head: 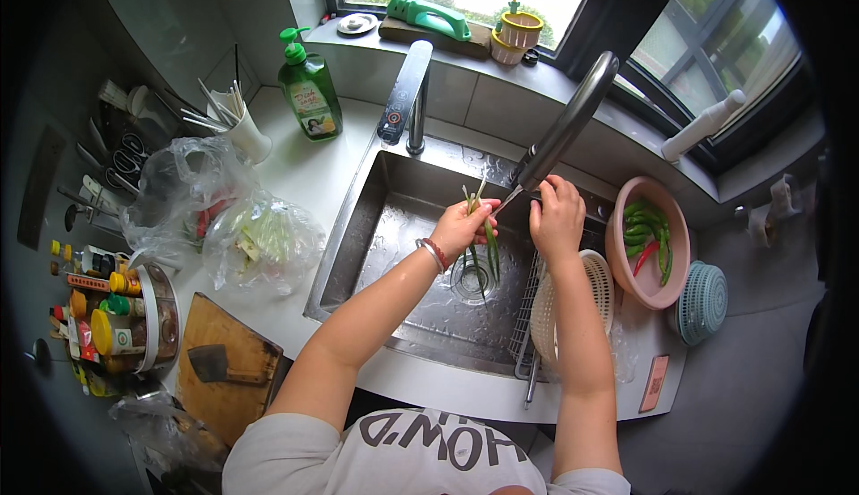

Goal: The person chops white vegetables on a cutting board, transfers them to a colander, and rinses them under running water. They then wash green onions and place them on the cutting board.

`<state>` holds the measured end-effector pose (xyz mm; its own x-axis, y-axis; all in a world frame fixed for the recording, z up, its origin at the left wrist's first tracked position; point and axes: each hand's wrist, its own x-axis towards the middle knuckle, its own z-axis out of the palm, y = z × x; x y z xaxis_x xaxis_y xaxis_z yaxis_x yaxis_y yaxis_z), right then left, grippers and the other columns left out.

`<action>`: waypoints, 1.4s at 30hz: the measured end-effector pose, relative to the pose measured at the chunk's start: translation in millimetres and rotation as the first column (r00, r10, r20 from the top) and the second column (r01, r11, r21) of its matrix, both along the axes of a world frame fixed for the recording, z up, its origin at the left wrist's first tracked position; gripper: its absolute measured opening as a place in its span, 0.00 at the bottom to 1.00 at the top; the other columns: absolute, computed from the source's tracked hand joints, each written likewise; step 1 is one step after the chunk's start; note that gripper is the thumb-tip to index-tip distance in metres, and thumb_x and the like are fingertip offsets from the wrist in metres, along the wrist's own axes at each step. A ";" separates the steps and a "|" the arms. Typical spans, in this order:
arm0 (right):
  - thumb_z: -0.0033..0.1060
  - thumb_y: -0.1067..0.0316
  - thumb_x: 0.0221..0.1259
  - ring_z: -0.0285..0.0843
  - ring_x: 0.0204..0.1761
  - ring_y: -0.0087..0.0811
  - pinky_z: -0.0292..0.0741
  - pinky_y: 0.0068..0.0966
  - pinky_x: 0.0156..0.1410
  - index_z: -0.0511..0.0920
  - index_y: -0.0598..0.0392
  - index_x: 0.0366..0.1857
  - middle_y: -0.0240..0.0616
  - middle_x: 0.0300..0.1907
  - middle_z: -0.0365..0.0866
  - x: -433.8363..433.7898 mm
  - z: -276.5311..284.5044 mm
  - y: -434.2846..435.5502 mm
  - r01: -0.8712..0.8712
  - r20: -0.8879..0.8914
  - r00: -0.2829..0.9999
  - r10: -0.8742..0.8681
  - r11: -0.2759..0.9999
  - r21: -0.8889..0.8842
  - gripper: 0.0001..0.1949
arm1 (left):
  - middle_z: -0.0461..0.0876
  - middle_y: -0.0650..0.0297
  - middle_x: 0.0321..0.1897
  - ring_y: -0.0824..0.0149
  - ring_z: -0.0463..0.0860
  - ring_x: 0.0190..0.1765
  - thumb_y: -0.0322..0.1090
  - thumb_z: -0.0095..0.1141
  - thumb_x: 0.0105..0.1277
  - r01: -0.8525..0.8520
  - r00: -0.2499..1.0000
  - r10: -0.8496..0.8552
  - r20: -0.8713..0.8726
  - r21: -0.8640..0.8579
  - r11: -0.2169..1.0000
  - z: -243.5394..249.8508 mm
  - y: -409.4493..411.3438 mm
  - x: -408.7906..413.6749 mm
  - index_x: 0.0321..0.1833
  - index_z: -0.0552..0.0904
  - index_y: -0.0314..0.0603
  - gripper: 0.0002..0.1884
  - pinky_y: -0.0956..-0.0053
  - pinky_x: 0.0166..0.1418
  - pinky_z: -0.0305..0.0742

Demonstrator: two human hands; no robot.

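Note:
A small bunch of scallions is gripped in my left hand, white ends up and green leaves hanging over the drain. That hand is above the stainless steel sink, with water running from the faucet onto or just beside its fingers. Close to the faucet's outlet is my right hand, its fingers bent; whether they grip part of the faucet is hidden. Beneath the right forearm, a cream plastic colander leans over a wire rack at the sink's right side.
Right of the sink, a pink basin holds green peppers and a red one. A cleaver lies on the wooden cutting board at left, near clear plastic bags of vegetables. Dish soap stands behind the sink's left corner.

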<state>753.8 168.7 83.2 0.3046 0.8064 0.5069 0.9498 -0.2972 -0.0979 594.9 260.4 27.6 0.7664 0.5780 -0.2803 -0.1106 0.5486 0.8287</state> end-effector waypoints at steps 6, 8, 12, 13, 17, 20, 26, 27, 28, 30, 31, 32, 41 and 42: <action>0.61 0.65 0.55 0.71 0.57 0.39 0.66 0.38 0.61 0.80 0.50 0.45 0.36 0.49 0.77 -3.3 1.2 3.0 -0.028 -0.139 0.990 0.028 1.000 0.001 0.13 | 0.79 0.69 0.31 0.74 0.81 0.34 0.40 0.49 0.74 -0.014 1.000 0.013 0.021 0.058 0.998 0.7 6.7 6.1 0.58 0.78 0.40 0.16 0.78 0.39 0.79; 0.58 0.65 0.58 0.78 0.47 0.41 0.73 0.36 0.52 0.81 0.53 0.36 0.40 0.40 0.81 -14.9 -3.6 8.2 -0.156 -0.348 0.927 0.140 0.988 -0.019 0.07 | 0.78 0.70 0.31 0.76 0.80 0.33 0.40 0.49 0.74 -0.019 0.999 0.015 0.036 0.103 0.994 -4.7 17.4 9.2 0.58 0.78 0.40 0.16 0.79 0.39 0.78; 0.58 0.61 0.63 0.80 0.30 0.37 0.75 0.32 0.39 0.80 0.59 0.34 0.42 0.28 0.82 -25.8 -28.5 15.3 -0.242 -0.808 0.576 0.123 0.970 -0.025 0.11 | 0.79 0.70 0.31 0.78 0.79 0.34 0.38 0.51 0.73 -0.082 0.982 0.066 0.176 0.090 0.992 2.4 28.7 11.1 0.56 0.79 0.38 0.15 0.81 0.39 0.76; 0.58 0.62 0.64 0.79 0.29 0.34 0.75 0.29 0.38 0.80 0.60 0.34 0.41 0.27 0.82 -24.4 -29.5 17.7 -0.238 -0.828 0.545 0.133 0.971 -0.001 0.11 | 0.80 0.69 0.33 0.77 0.80 0.35 0.38 0.51 0.73 -0.077 0.988 0.063 0.142 0.090 0.993 5.7 28.4 10.9 0.56 0.79 0.38 0.15 0.81 0.39 0.76; 0.59 0.64 0.63 0.77 0.29 0.24 0.74 0.24 0.37 0.80 0.61 0.33 0.40 0.28 0.83 -34.6 -16.8 25.2 -0.235 -0.876 0.436 0.207 0.966 0.111 0.09 | 0.85 0.63 0.39 0.74 0.82 0.38 0.38 0.57 0.69 -0.048 0.998 0.042 0.052 0.119 0.992 1.0 26.9 2.6 0.48 0.82 0.35 0.13 0.81 0.38 0.78; 0.57 0.67 0.61 0.79 0.30 0.24 0.75 0.24 0.38 0.83 0.60 0.37 0.40 0.29 0.84 -26.0 -11.2 21.4 -0.341 -0.849 0.488 0.203 0.940 0.028 0.09 | 0.85 0.63 0.37 0.74 0.83 0.38 0.38 0.56 0.70 -0.025 1.000 0.023 0.012 0.190 0.982 2.4 33.6 -6.6 0.46 0.83 0.35 0.12 0.81 0.39 0.79; 0.54 0.68 0.63 0.77 0.30 0.19 0.73 0.21 0.38 0.81 0.61 0.39 0.35 0.29 0.84 -16.4 -15.1 22.7 -0.320 -0.908 0.386 0.163 0.947 0.034 0.09 | 0.85 0.64 0.36 0.77 0.81 0.34 0.38 0.54 0.71 0.036 0.999 -0.043 0.033 0.193 0.981 4.2 37.1 -7.1 0.48 0.82 0.35 0.13 0.81 0.39 0.78; 0.55 0.68 0.63 0.77 0.30 0.18 0.73 0.20 0.38 0.81 0.61 0.38 0.34 0.28 0.83 -18.9 -12.7 23.7 -0.331 -0.912 0.375 0.165 0.943 0.034 0.09 | 0.85 0.64 0.36 0.77 0.80 0.34 0.38 0.54 0.71 0.035 0.997 -0.047 0.058 0.190 0.981 4.3 37.5 -6.9 0.48 0.82 0.35 0.13 0.81 0.39 0.78; 0.55 0.67 0.64 0.76 0.29 0.17 0.73 0.20 0.37 0.80 0.61 0.37 0.32 0.28 0.82 -21.0 -10.3 24.2 -0.343 -0.917 0.364 0.166 0.939 0.034 0.08 | 0.85 0.64 0.36 0.77 0.80 0.33 0.38 0.54 0.71 0.042 0.997 -0.054 0.048 0.223 0.974 4.6 38.5 -6.7 0.48 0.82 0.34 0.13 0.82 0.38 0.77; 0.56 0.67 0.64 0.74 0.29 0.16 0.72 0.19 0.36 0.79 0.60 0.35 0.30 0.27 0.81 -23.1 -5.9 23.7 -0.357 -0.930 0.330 0.160 0.933 0.034 0.07 | 0.84 0.65 0.35 0.78 0.80 0.32 0.38 0.54 0.72 0.057 0.997 -0.068 0.028 0.288 0.956 6.8 40.7 -6.6 0.49 0.82 0.34 0.13 0.82 0.37 0.77; 0.57 0.66 0.65 0.74 0.29 0.15 0.72 0.18 0.36 0.79 0.59 0.34 0.28 0.26 0.80 -23.8 -4.8 23.5 -0.364 -0.937 0.312 0.157 0.931 0.034 0.07 | 0.84 0.65 0.35 0.78 0.79 0.32 0.38 0.54 0.71 0.046 0.997 -0.060 0.042 0.282 0.958 7.7 40.4 -6.9 0.49 0.82 0.34 0.13 0.82 0.37 0.76; 0.56 0.66 0.66 0.72 0.29 0.15 0.71 0.17 0.35 0.79 0.58 0.33 0.27 0.27 0.79 -24.1 -4.7 23.5 -0.342 -0.962 0.219 0.163 0.936 0.081 0.07 | 0.84 0.65 0.35 0.78 0.79 0.31 0.37 0.54 0.71 0.035 0.997 -0.052 0.055 0.276 0.961 8.6 39.9 -7.3 0.49 0.82 0.34 0.13 0.82 0.36 0.76; 0.54 0.62 0.68 0.68 0.25 0.16 0.67 0.19 0.32 0.79 0.60 0.30 0.28 0.22 0.76 -21.9 -13.4 24.0 -0.334 -0.936 0.288 0.205 0.937 0.103 0.13 | 0.84 0.66 0.30 0.78 0.78 0.28 0.37 0.54 0.71 0.063 0.994 -0.085 0.073 0.257 0.964 10.2 31.9 -5.4 0.46 0.84 0.34 0.12 0.83 0.34 0.74; 0.54 0.62 0.68 0.67 0.25 0.16 0.67 0.20 0.31 0.79 0.60 0.29 0.28 0.22 0.75 -21.7 -13.9 23.7 -0.319 -0.940 0.285 0.186 0.943 0.090 0.13 | 0.83 0.66 0.29 0.78 0.78 0.28 0.37 0.54 0.71 0.065 0.994 -0.084 0.063 0.264 0.962 10.2 30.5 -5.9 0.45 0.84 0.34 0.12 0.83 0.33 0.74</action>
<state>732.1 192.4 69.3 0.2875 0.9566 -0.0471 0.2774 -0.1303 -0.9519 588.9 290.8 37.8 0.8228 0.5640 -0.0694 -0.1427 0.3234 0.9354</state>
